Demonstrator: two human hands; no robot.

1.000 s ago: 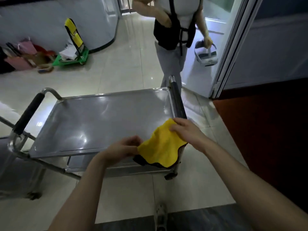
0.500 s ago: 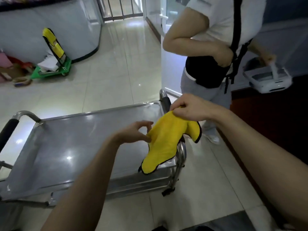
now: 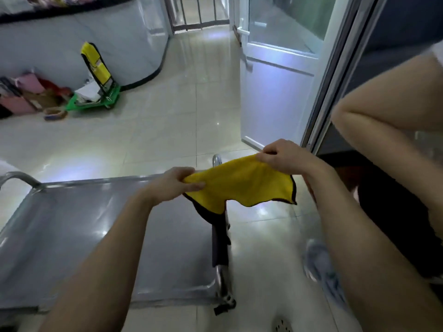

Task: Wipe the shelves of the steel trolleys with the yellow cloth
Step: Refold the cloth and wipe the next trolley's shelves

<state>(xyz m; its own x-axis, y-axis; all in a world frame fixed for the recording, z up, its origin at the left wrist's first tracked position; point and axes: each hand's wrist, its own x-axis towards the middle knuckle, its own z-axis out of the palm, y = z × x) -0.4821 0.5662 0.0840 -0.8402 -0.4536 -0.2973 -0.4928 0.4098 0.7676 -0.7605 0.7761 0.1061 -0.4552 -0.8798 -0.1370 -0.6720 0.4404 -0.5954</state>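
Observation:
The yellow cloth [image 3: 242,185], dark-edged, is stretched in the air between my two hands above the right end of the steel trolley [image 3: 79,224]. My left hand [image 3: 175,185] grips its left end. My right hand [image 3: 285,156] pinches its upper right edge. The cloth's lower corners hang loose over the trolley's dark right handle [image 3: 219,240]. The trolley's top shelf is bare, shiny steel with a raised rim.
Another person stands very close on the right; an arm [image 3: 383,104] and a shoe [image 3: 318,259] show. An open glass door [image 3: 275,75] is ahead. A green hand cart [image 3: 96,97] and bags [image 3: 26,97] sit by the curved counter. A floor drain [image 3: 282,325] lies near my feet.
My left hand has taken hold of the cloth and both hands have pulled it out wide. The other person has moved closer on the right. My view has shifted toward the trolley's right end.

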